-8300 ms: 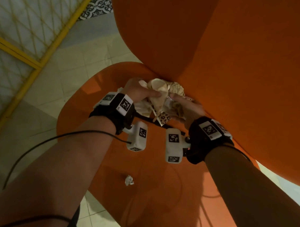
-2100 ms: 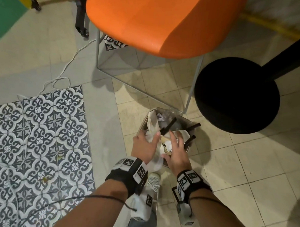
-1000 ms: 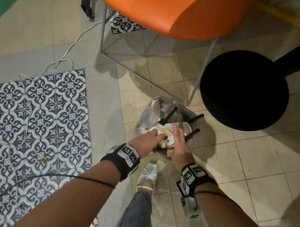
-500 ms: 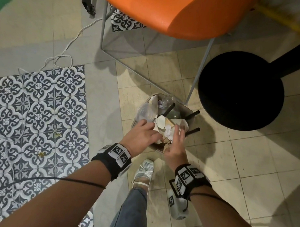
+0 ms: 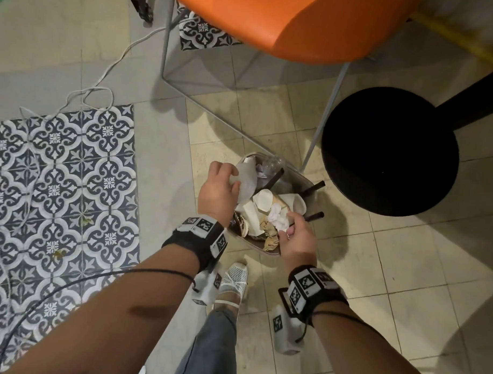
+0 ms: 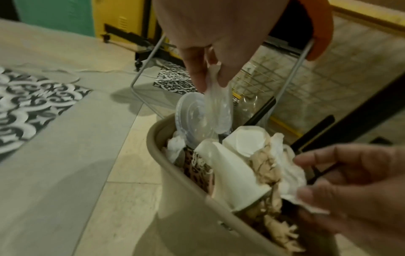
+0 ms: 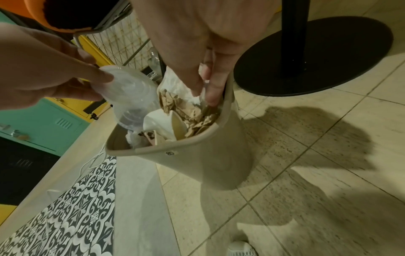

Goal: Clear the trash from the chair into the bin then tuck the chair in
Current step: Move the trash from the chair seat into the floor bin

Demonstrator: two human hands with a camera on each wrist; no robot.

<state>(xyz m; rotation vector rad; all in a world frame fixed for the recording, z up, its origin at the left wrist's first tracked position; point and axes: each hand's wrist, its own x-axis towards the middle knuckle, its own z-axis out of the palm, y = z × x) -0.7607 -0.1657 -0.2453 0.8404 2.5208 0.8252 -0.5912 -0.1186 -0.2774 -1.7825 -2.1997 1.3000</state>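
Note:
A beige bin [image 5: 265, 250] stands on the floor, heaped with paper cups, brown paper and tissue. My left hand [image 5: 236, 178] pinches a clear plastic cup [image 5: 247, 184] at the bin's far left; in the left wrist view, thumb and finger grip the cup's [image 6: 217, 107] rim. My right hand [image 5: 287, 227] is at the near right rim and pinches a white tissue [image 5: 277, 220] on top of the heap. The right wrist view has its fingers [image 7: 210, 86] pointing down into the tissue [image 7: 186, 91]. The orange chair [image 5: 287, 20] stands just beyond the bin.
The chair's thin metal legs [image 5: 323, 119] come down beside the bin. A black round table base [image 5: 389, 152] lies to the right. Black straws [image 5: 314, 186] stick out over the bin's right rim. A white cable [image 5: 109, 70] trails over the floor at left. My shoe [image 5: 235, 281] is near the bin.
My left hand has moved to the bin's far side and taken hold of the clear plastic cup. My right hand has stayed on the tissue at the near rim.

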